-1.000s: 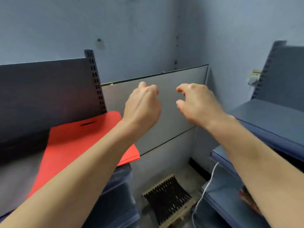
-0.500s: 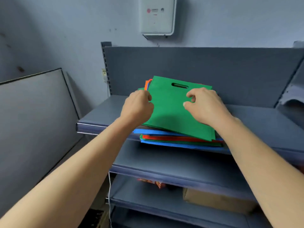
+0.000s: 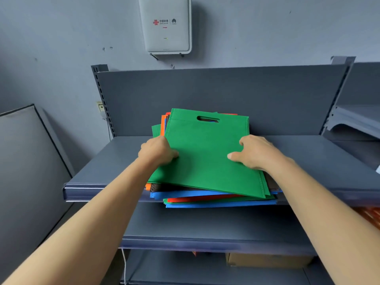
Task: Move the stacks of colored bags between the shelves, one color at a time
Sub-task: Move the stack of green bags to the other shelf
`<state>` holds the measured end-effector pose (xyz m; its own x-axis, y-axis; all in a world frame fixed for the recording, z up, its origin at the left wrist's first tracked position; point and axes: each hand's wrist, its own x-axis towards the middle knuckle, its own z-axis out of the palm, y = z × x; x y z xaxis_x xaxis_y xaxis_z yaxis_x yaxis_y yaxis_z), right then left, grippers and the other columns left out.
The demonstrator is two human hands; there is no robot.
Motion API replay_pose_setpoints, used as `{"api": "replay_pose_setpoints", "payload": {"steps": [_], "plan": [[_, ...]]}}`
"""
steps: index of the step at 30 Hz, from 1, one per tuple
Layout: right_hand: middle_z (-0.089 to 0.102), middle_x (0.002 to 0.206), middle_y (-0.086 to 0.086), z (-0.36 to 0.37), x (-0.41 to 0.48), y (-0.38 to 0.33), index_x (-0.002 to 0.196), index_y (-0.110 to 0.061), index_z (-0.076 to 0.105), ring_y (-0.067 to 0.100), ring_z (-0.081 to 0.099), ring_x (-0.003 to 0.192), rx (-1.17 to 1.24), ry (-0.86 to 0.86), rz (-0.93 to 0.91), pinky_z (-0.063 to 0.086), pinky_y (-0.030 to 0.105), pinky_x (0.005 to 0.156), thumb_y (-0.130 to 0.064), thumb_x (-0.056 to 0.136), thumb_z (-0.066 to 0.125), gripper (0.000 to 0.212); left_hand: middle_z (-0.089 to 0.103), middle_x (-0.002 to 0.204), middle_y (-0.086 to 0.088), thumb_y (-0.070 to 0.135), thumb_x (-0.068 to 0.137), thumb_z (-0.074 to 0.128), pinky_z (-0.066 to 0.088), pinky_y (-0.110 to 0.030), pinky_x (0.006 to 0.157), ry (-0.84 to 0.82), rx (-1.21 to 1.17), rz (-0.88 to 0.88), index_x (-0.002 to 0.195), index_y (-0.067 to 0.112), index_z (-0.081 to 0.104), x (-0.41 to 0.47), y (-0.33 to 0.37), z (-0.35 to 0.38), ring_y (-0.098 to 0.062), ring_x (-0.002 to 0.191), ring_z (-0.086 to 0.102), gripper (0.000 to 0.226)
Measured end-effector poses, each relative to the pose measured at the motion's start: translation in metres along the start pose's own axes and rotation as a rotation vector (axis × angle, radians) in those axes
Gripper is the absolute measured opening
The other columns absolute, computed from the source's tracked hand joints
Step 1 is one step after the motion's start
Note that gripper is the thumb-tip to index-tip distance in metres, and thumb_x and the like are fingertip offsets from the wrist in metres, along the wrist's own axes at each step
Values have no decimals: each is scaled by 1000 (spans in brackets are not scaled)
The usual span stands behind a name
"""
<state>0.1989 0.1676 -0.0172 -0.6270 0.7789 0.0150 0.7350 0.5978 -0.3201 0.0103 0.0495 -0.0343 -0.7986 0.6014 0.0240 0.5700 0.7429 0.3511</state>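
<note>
A green bag [image 3: 205, 153] with a cut-out handle lies on top of a mixed stack of bags [image 3: 205, 200] in blue, orange, brown and green, on the upper grey shelf [image 3: 98, 173]. My left hand [image 3: 158, 151] grips the green bag's left edge, thumb on top and fingers curled under it. My right hand [image 3: 255, 153] holds the right edge the same way, thumb pressed on the green surface. The stack overhangs the shelf's front lip.
A lower shelf [image 3: 205, 229] sits below, with a cardboard box [image 3: 267, 260] under it. A white router [image 3: 166, 25] hangs on the wall above. A grey panel [image 3: 26, 171] leans at the left; another shelf unit [image 3: 357, 120] stands at the right.
My view swung from the left shelf with the red bag to this shelf. Both hands went from empty in the air to gripping the green bag's side edges.
</note>
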Motion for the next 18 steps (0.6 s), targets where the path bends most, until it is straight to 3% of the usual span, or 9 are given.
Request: {"api": "replay_pose_setpoints", "payload": {"steps": [2, 4, 7, 9, 14, 16, 18], "plan": [[58, 119, 14, 3, 5, -6, 114, -3, 56, 31, 56, 104, -27, -33, 21, 44, 35, 81, -47, 87, 59, 52, 45, 70, -6, 40, 83, 66, 33, -29, 56, -40, -62, -8, 66, 9, 39, 0, -5, -5, -23, 69, 44, 45], [56, 119, 13, 8, 11, -9, 111, -5, 55, 32, 54, 105, -36, -57, 43, 44, 36, 81, -51, 85, 60, 53, 48, 72, -7, 38, 80, 70, 31, -28, 53, -87, -159, -1, 75, 4, 48, 3, -9, -7, -20, 64, 43, 40], [53, 121, 13, 12, 17, -11, 111, -6, 54, 33, 52, 107, -26, -60, 65, 45, 37, 83, -53, 83, 60, 55, 57, 87, -12, 32, 75, 76, 38, -32, 64, -119, -291, 21, 99, -2, 61, 10, -14, -5, -23, 75, 49, 44], [52, 125, 14, 12, 19, -11, 118, -4, 52, 33, 51, 110, -19, -58, 75, 45, 37, 85, -53, 83, 60, 61, 63, 95, -13, 32, 73, 77, 44, -35, 70, -122, -325, 24, 104, 0, 61, 12, -15, -2, -25, 82, 55, 47], [48, 133, 14, 17, 24, -10, 123, -4, 50, 35, 48, 117, -21, -53, 76, 44, 41, 94, -52, 84, 60, 63, 57, 99, -15, 17, 81, 71, 42, -34, 67, -31, -218, 124, 103, 1, 48, 6, -9, -3, -23, 81, 48, 37], [47, 135, 15, 19, 26, -11, 125, -5, 48, 36, 45, 121, -28, -48, 78, 43, 43, 97, -51, 85, 59, 62, 56, 117, -18, -1, 84, 58, 45, -37, 81, 70, -96, 280, 122, 1, 44, -3, -4, -4, -28, 93, 51, 41], [47, 135, 15, 21, 28, -11, 127, -6, 47, 37, 45, 121, -39, -40, 85, 43, 44, 97, -49, 86, 58, 61, 52, 129, -18, -16, 80, 42, 42, -36, 92, 101, 3, 429, 138, 6, 39, -12, -1, -3, -33, 113, 52, 62]]}}
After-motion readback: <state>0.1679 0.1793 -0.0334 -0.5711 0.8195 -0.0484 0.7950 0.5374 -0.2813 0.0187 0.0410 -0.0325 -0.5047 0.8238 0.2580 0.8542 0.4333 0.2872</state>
